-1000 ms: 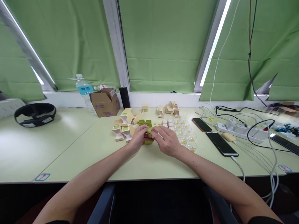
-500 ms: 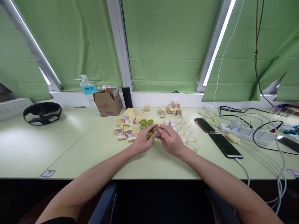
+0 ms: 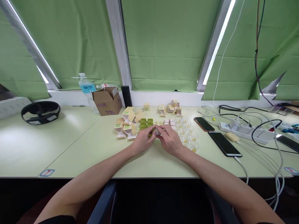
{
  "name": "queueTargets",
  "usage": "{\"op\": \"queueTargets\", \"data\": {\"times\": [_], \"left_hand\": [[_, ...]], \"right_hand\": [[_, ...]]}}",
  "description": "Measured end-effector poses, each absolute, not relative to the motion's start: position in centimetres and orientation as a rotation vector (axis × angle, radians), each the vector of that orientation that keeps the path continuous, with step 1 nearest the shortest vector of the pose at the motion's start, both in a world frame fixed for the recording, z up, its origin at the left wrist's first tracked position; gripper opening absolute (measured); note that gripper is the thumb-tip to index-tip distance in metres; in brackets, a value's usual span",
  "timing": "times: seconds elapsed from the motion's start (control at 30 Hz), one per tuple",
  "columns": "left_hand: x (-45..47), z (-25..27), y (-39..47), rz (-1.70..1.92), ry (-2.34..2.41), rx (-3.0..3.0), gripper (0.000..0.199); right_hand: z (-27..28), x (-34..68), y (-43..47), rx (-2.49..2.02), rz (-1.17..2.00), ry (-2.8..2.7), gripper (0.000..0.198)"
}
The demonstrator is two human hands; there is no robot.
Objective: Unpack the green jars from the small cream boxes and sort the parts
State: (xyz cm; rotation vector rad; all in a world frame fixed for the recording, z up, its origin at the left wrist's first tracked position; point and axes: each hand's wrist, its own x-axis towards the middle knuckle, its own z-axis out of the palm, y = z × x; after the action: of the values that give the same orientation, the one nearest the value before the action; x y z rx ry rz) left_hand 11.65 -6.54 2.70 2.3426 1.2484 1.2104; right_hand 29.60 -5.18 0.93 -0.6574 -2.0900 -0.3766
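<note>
My left hand (image 3: 143, 141) and my right hand (image 3: 172, 140) meet over the middle of the table, fingertips pinched together. Between them is a small whitish piece (image 3: 158, 132), mostly covered by the fingers, so its exact kind is unclear. Just behind my left hand lie small green square containers (image 3: 143, 123) in rows, partly hidden by the fingers. Tiny yellowish pieces (image 3: 159, 122) sit beyond the fingertips. Short pale pink cylinders (image 3: 172, 121) stand behind my right hand, and clear plastic cups (image 3: 186, 132) with yellow centres spread to its right.
Open small cardboard boxes (image 3: 129, 116) pile up at left, with more small boxes (image 3: 171, 108) at the back. A brown carton (image 3: 108, 104), water bottle (image 3: 87, 90) and black cylinder (image 3: 126, 96) stand behind. Phones (image 3: 225, 144), a power strip (image 3: 245, 133) and cables occupy the right; a black headset (image 3: 40, 113), the left.
The view has shifted very slightly. Both hands stay together at the same spot, with only small finger movement around the whitish piece.
</note>
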Motion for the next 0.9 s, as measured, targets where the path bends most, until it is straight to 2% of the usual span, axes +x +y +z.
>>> {"op": "queueTargets", "data": {"times": [0.27,0.5,0.9], "left_hand": [[11.5,2.8,-6.5,1.156,1.361,2.329,0.03],[11.3,2.3,-6.0,1.087,1.405,2.305,0.037],[11.1,3.0,-6.3,1.093,1.39,2.34,0.039]], "right_hand": [[0.9,29.2,-5.1,-0.662,-0.428,-2.087,0.037],[1.2,28.5,-5.4,-0.723,-0.361,-2.111,0.034],[1.5,29.0,-5.5,-0.693,-0.103,-2.087,0.032]]}}
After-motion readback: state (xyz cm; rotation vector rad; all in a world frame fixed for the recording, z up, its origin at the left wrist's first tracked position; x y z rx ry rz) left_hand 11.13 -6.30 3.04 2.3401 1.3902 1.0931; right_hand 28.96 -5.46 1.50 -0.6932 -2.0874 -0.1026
